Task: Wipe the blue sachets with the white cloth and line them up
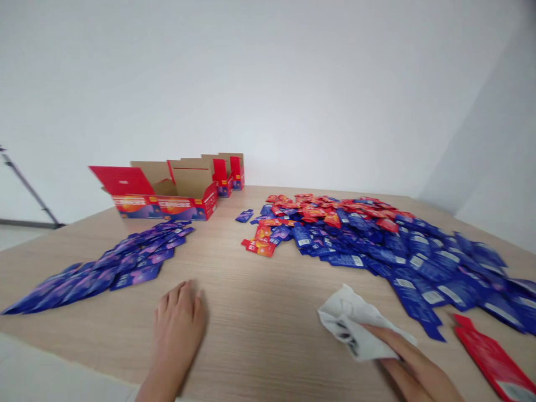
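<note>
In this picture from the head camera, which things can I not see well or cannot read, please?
Head view:
The print on the blue sachets is too small and blurred to read.
The lower sachets are hidden by those on top.
The red sachet is cut off by the right and bottom edges.
The right hand hides part of the white cloth.
The left hand is blurred.
The inside of the nearest red carton is hidden by its front wall.

A crumpled white cloth (355,321) is held by the right hand (412,363) on the wooden counter (247,335); the left hand (178,329) is rested near purple sachets (104,268).
</note>
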`<state>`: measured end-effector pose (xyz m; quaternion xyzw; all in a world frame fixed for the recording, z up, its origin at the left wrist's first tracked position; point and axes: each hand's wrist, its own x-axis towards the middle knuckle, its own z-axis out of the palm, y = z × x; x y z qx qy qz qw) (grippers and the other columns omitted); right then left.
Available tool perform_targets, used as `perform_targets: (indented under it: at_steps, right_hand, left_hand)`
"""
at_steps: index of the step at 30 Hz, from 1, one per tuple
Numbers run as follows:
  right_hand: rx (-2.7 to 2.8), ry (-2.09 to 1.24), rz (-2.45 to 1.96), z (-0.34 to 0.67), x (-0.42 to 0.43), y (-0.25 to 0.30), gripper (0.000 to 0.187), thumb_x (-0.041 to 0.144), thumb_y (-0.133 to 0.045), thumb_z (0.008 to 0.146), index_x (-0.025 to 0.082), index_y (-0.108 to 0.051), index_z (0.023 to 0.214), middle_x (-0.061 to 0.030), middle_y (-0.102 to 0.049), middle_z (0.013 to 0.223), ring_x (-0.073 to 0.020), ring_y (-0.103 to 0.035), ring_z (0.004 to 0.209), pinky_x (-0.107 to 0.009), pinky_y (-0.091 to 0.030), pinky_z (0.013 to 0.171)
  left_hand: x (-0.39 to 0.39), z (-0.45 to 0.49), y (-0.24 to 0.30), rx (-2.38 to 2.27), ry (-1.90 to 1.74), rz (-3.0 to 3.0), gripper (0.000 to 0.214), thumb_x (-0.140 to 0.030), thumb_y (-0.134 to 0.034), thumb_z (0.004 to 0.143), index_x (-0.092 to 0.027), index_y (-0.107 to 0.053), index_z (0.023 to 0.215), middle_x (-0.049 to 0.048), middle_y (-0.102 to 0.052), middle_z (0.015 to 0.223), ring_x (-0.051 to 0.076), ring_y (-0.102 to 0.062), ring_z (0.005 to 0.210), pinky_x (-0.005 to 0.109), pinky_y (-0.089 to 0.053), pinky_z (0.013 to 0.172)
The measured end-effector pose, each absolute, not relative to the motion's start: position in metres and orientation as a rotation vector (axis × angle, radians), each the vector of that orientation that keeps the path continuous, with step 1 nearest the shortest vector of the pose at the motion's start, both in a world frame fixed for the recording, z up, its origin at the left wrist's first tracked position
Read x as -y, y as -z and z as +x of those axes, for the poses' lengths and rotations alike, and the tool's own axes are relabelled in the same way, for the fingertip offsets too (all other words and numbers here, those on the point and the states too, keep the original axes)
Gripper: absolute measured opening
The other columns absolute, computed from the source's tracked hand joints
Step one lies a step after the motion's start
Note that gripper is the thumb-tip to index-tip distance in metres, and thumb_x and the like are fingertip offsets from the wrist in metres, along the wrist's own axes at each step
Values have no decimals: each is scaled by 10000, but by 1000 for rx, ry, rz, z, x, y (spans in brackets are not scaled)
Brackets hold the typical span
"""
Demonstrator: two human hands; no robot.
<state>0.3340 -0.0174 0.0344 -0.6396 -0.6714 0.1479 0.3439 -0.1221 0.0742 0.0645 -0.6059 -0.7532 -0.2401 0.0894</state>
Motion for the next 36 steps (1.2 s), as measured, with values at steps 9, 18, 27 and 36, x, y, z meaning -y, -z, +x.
perform_targets:
  at_steps: [9, 18, 27, 36]
  right_hand:
    - [1817, -275, -1961, 332, -20, -137, 326, 371, -471, 1058, 289, -766, 1167, -34, -775, 1181, -209, -718, 1090, -302, -548, 960]
    - [1523, 185, -2447, 371, -56, -91, 375, 312, -505, 1015, 57, -647, 1250, -271, -685, 1235, -363, -622, 1210, -436, -442, 1026]
    - [1407, -35, -2334, 381, -46, -115, 341, 198, -457, 974, 128, -647, 1248, -192, -762, 968, -332, -727, 911, -399, -494, 790]
    - [1082, -1123, -1253, 230, -4, -119, 373, 592, -694, 873, 231, -638, 948, 10, -675, 794, -195, -627, 728, -284, -501, 665]
  left_hand:
    - [-55, -37, -57, 1779, 1147, -2385, 465, -545, -366, 996, -253, -575, 1292, 53, -674, 1266, 269, -570, 1199, 474, -444, 1073]
    - [-53, -39, -56, 1843, 1142, -2425, 432, -563, -390, 980, -275, -623, 1203, 35, -705, 1195, 268, -611, 1137, 480, -477, 1027]
    - [-49, -32, -69, 1881, 1362, -2407, 382, -549, -422, 951, -304, -681, 1088, 30, -731, 1092, 257, -653, 1068, 456, -510, 993]
    - [-8, 30, -77, 2313, 1821, -3131, 585, -713, -546, 873, -325, -637, 1301, 53, -718, 1270, 257, -703, 1066, 401, -611, 897]
